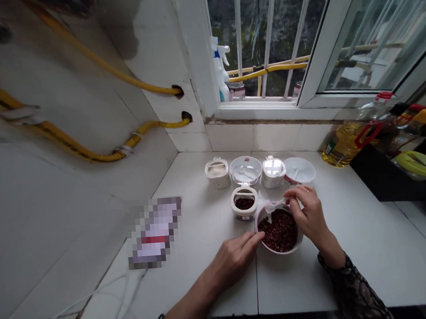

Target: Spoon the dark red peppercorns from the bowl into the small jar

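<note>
A white bowl [261, 220] full of dark red peppercorn-like spice stands on the white counter [214, 276] in front of me. My left hand [236, 256] rests beside it, fingertips touching its left rim, fingers loosely curled. My right hand [309, 214] is over the bowl's far right edge, pinching the handle of a small white spoon [273, 207] that dips toward the spice. Just behind the bowl sits a small open white jar [244, 203] holding the same dark spice.
Behind stand a lidded white jar [217, 172], a clear-lidded container [245, 170], another jar [272, 172] and a white lid with a spoon [299, 170]. An oil bottle [348, 140] and a dark rack [399, 170] are right. Spray bottles [222, 76] stand at the window. A blurred packet [156, 231] and white cable [116, 297] lie left.
</note>
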`<state>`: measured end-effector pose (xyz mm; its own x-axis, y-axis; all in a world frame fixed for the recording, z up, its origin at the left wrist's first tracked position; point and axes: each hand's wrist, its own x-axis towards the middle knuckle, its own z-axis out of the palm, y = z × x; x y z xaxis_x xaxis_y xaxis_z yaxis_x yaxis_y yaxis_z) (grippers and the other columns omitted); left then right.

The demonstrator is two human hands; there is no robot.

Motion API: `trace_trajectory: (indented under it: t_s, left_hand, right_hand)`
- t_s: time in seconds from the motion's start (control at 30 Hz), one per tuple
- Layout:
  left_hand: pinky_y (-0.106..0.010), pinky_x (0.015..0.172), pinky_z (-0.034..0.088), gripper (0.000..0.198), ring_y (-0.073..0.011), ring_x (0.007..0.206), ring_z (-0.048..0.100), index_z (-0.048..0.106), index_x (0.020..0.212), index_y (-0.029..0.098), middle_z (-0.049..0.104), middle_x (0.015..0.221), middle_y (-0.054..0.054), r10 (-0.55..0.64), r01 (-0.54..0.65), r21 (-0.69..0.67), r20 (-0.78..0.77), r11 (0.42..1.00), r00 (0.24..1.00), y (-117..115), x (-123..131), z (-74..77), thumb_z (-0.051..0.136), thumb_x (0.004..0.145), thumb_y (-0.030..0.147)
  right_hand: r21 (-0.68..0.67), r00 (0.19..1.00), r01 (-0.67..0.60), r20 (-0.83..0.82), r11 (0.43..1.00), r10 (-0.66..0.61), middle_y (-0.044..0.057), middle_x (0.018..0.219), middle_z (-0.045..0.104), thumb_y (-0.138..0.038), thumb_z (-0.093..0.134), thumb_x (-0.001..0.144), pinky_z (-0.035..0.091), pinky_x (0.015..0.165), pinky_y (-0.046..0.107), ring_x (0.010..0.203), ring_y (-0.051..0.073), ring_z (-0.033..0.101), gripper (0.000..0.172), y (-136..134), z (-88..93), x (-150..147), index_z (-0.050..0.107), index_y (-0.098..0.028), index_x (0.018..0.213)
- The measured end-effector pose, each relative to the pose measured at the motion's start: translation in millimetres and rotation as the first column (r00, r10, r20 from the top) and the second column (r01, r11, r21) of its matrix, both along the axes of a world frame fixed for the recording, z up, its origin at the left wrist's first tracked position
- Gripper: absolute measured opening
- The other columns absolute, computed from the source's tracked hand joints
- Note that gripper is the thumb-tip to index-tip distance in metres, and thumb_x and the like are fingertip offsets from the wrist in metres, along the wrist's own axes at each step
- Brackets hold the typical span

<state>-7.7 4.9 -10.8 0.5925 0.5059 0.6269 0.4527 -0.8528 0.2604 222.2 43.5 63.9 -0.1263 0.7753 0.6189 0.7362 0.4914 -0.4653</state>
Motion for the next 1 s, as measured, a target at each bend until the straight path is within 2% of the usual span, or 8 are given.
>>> trace_trajectory:
  t_s: [0.1, 0.2, 0.3, 0.5, 0.63, 0.87, 1.0]
  left_hand:
    - [-0.022, 0.063, 0.058, 0.034, -0.0144, 0.077, 0.069, 0.048, 0.128, 0.010, 0.068, 0.099, -0.012, -0.004, 0.004, -0.013, -0.009, 1.000, 1.000, -0.3, -0.9, -0.6, 0.036, 0.097, 0.007]
    - [-0.022, 0.065, 0.058, 0.036, -0.0139, 0.078, 0.069, 0.047, 0.131, 0.010, 0.068, 0.101, -0.012, -0.009, 0.008, -0.032, -0.015, 0.999, 1.000, -0.7, -1.6, -1.7, 0.035, 0.096, 0.007]
    - [-0.022, 0.066, 0.058, 0.038, -0.0143, 0.081, 0.069, 0.046, 0.131, 0.010, 0.068, 0.101, -0.012, -0.013, 0.012, -0.038, -0.015, 0.999, 1.000, -1.2, -1.9, -3.2, 0.035, 0.096, 0.006]
    - [-0.021, 0.064, 0.058, 0.039, -0.0137, 0.080, 0.069, 0.045, 0.133, 0.010, 0.067, 0.100, -0.011, -0.014, 0.014, -0.023, 0.001, 1.000, 1.000, -0.7, -1.2, -3.1, 0.035, 0.096, 0.005]
    - [-0.021, 0.066, 0.058, 0.040, -0.0135, 0.081, 0.069, 0.044, 0.135, 0.010, 0.068, 0.100, -0.012, -0.018, 0.018, -0.025, 0.001, 1.000, 1.000, -0.1, -1.2, -0.9, 0.034, 0.096, 0.006]
    - [-0.021, 0.067, 0.058, 0.040, -0.0144, 0.083, 0.069, 0.045, 0.134, 0.010, 0.068, 0.102, -0.013, -0.023, 0.023, -0.030, -0.004, 0.999, 1.000, -0.1, -1.6, -1.9, 0.034, 0.096, 0.005]
    - [-0.022, 0.065, 0.058, 0.039, -0.0141, 0.080, 0.069, 0.046, 0.133, 0.010, 0.068, 0.101, -0.012, -0.016, 0.016, -0.030, -0.005, 0.999, 1.000, -0.1, -1.5, -4.5, 0.034, 0.096, 0.006]
  right_hand:
    - [-0.056, 0.986, -0.031, 0.160, 0.998, 0.040, 0.002, 0.073, 0.069, -0.011, 0.045, 0.083, 0.036, 0.092, 0.041, 0.070, 0.019, 0.060, 0.019, 0.6, -7.9, -1.0, 0.061, -0.021, 0.079]
    - [-0.120, 0.977, -0.077, 0.191, 0.990, 0.099, 0.003, 0.074, 0.070, -0.010, 0.044, 0.082, 0.034, 0.094, 0.042, 0.071, 0.019, 0.061, 0.021, -0.9, -13.7, -7.6, 0.062, -0.020, 0.081]
    - [-0.188, 0.989, -0.087, 0.101, 0.978, 0.107, 0.001, 0.073, 0.070, -0.011, 0.044, 0.082, 0.035, 0.094, 0.042, 0.070, 0.018, 0.061, 0.022, -2.3, -15.9, -10.7, 0.063, -0.021, 0.080]
    - [-0.243, 0.992, 0.004, -0.120, 0.970, -0.034, 0.000, 0.066, 0.069, -0.017, 0.045, 0.080, 0.040, 0.089, 0.040, 0.075, 0.021, 0.062, 0.021, -1.1, -11.6, -4.1, 0.064, -0.024, 0.074]
    - [-0.317, 0.972, 0.008, -0.222, 0.949, -0.082, -0.001, 0.058, 0.066, -0.022, 0.046, 0.079, 0.042, 0.086, 0.039, 0.073, 0.021, 0.061, 0.020, -1.0, -5.9, -1.7, 0.065, -0.024, 0.071]
    - [-0.498, 0.874, -0.099, -0.457, 0.861, -0.163, 0.000, 0.055, 0.064, -0.028, 0.049, 0.074, 0.046, 0.061, 0.029, 0.057, 0.018, 0.060, 0.019, -0.9, -3.9, -1.0, 0.065, -0.020, 0.070]
    - [-0.530, 0.823, -0.149, -0.535, 0.835, -0.192, 0.000, 0.054, 0.063, -0.033, 0.050, 0.073, 0.046, 0.058, 0.028, 0.054, 0.017, 0.059, 0.019, 2.0, -7.8, -0.5, 0.065, -0.020, 0.072]
